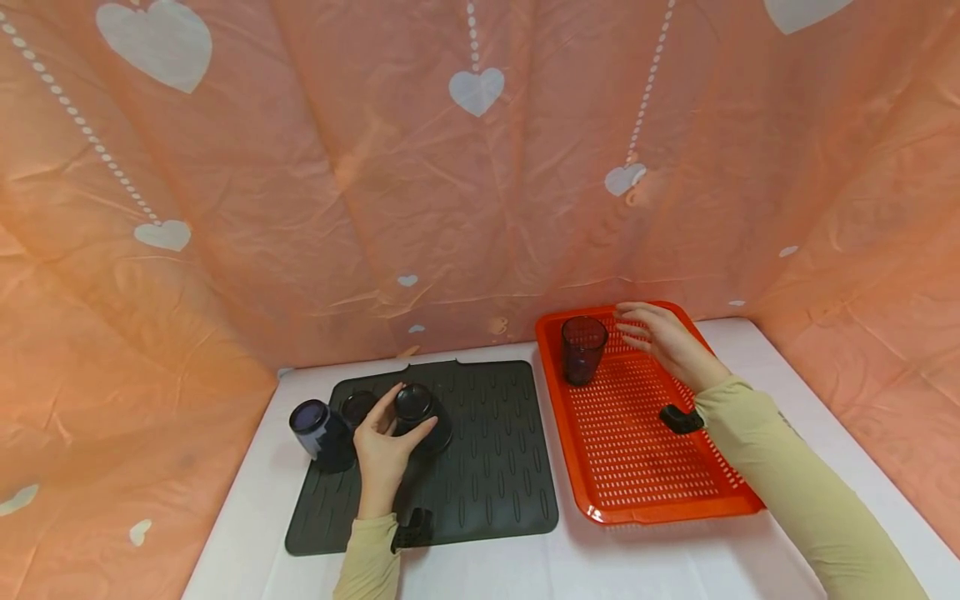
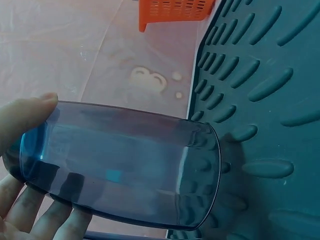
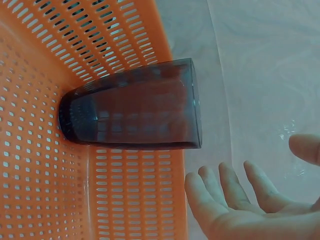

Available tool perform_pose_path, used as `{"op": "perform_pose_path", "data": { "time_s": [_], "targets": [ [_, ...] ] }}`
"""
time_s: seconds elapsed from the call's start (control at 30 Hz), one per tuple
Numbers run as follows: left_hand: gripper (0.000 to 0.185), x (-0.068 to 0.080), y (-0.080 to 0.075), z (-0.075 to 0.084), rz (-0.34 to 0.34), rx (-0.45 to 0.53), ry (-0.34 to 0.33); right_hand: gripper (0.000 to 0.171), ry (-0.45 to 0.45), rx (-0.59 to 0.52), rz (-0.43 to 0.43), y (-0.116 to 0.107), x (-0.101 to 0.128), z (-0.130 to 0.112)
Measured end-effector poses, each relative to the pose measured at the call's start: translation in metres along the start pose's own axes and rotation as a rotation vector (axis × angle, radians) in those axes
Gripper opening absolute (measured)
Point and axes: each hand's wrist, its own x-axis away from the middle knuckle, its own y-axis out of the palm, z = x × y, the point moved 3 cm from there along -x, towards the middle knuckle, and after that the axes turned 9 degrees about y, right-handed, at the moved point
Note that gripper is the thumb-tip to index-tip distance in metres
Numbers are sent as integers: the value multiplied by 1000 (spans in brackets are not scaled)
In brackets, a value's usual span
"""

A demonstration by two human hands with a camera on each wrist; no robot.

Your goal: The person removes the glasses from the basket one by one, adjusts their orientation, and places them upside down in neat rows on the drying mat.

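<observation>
My left hand [image 1: 382,450] grips a dark tinted glass [image 1: 429,427] near its base, thumb on one side and fingers on the other. That glass is upside down over the dark drying mat [image 1: 487,450]; in the left wrist view its rim [image 2: 219,165] is by the ridged mat, and I cannot tell whether they touch. Beside it are a second dark glass [image 1: 358,407], partly hidden, and a third glass [image 1: 324,437] at the mat's left edge. Another glass [image 3: 135,110] stands upright in the orange basket [image 1: 637,500]. My right hand [image 1: 667,337] hovers to its right, fingers extended, holding nothing.
Mat and basket lie side by side on a white-covered table [image 1: 480,575], the basket on the right. Its raised, slotted walls [image 3: 135,195] surround the upright glass. An orange curtain [image 1: 420,183] with white hearts hangs close behind and along both sides.
</observation>
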Motion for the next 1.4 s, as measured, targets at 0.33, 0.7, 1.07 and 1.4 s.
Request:
{"op": "perform_pose_path", "data": {
  "time_s": [0.33, 0.7, 1.07, 1.4],
  "targets": [
    [66, 0, 3, 19, -6, -14, 4, 40, -17, 31, 1, 4, -7, 3],
    [65, 0, 4, 13, 14, -13, -20, 50, -23, 42, -11, 5, -15, 6],
    [66, 0, 7, 9, 41, -11, -1, 52, -26, 54, -13, 11, -18, 8],
    [67, 1, 8, -25, 70, -26, 6, 52, -28, 61, -16, 12, -19, 10]
  ]
}}
